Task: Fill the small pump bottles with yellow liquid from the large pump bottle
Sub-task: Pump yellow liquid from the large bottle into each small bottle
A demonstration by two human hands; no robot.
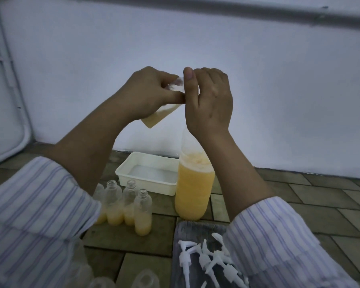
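Currently, left hand is gripping a tilted small bottle at frame centre; right hand is curling atop the large bottle. Four bottles lower left are standing part-filled; pumps are lying unfitted.

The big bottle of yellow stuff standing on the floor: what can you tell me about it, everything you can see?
The large bottle is clear, soft-looking plastic, standing upright on the brick floor just right of a white tray. Cloudy yellow liquid fills roughly the lower half, with pale froth on top; the part above looks empty. Its top is hidden behind the right hand, so the pump cannot be seen, nor whether that hand touches it.
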